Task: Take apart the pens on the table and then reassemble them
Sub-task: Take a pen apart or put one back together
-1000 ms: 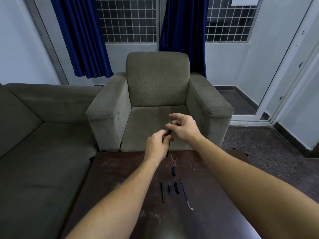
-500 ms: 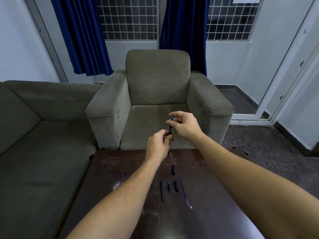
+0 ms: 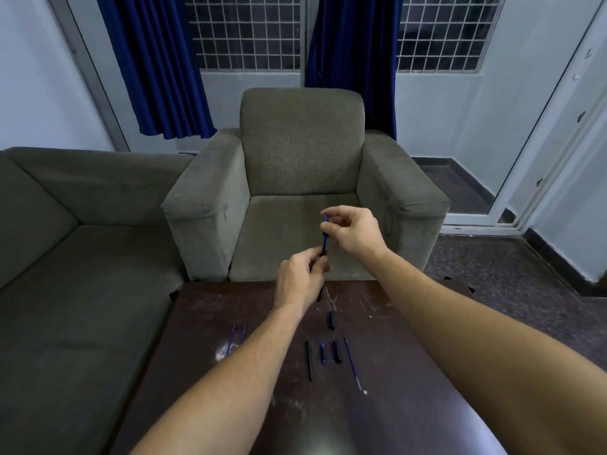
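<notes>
- Pinching the upper end of a blue pen part between thumb and forefinger, the right hand keeps its other fingers curled.
- The left hand grips the lower end of the same part with curled fingers. A dark piece protrudes below this hand; it cannot be identified.
- The blue pen part stands near upright, raised above the far edge of the dark table, in front of the grey armchair.
- Four parts lie side by side on the table between the forearms. From left to right: a long black barrel, a short blue piece, a black cap and a thin blue refill. None touches its neighbour.
- A second black piece lies beyond that row, apart from it.
- A pair of thin blue rods lies on the table left of the left forearm, close together.
- A grey sofa stands left of the table. Blue curtains hang at the grilled window.
</notes>
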